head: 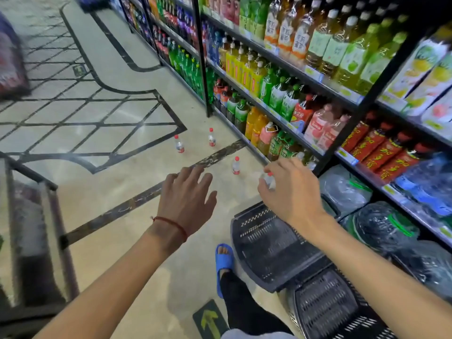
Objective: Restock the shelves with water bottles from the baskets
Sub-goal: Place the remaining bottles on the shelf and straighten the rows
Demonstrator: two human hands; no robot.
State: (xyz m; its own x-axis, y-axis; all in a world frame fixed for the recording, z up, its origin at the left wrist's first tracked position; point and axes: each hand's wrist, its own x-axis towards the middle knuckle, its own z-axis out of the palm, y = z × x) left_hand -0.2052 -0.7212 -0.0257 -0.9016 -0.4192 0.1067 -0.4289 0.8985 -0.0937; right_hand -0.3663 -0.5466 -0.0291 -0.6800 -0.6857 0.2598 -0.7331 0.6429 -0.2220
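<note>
3 red-capped bottles point(179, 144) point(211, 137) point(236, 165) on floor point(137, 187), labels blurred, right-hand fingers point(278, 167) pinch 4th bottle point(268, 179), left-hand fingers point(193, 174) wide

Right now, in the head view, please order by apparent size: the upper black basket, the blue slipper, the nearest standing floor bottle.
1. black basket
2. blue slipper
3. floor bottle, which stands farther from the camera, so it may only look smallest.
</note>
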